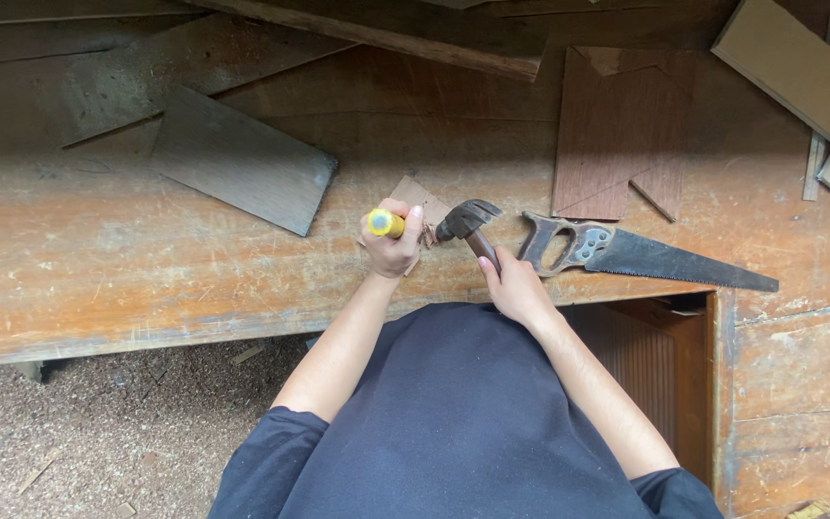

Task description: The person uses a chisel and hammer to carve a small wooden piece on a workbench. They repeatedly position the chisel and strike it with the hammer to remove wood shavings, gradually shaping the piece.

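Observation:
My left hand [393, 246] is closed around a tool with a yellow handle [383, 223], held upright on a small brown wood piece [419, 196] at the workbench's front edge. My right hand [514, 285] grips the wooden handle of a claw hammer [466, 220]. The hammer's dark metal head sits just right of the yellow handle, close to its top. The tool's tip is hidden by my left hand.
A hand saw [626, 254] lies on the worn wooden workbench [98, 259] right of my hands. A grey board [240, 159], a reddish plywood piece [617, 125] and other offcuts [792, 62] lie behind. Sawdust covers the floor [117, 423] at lower left.

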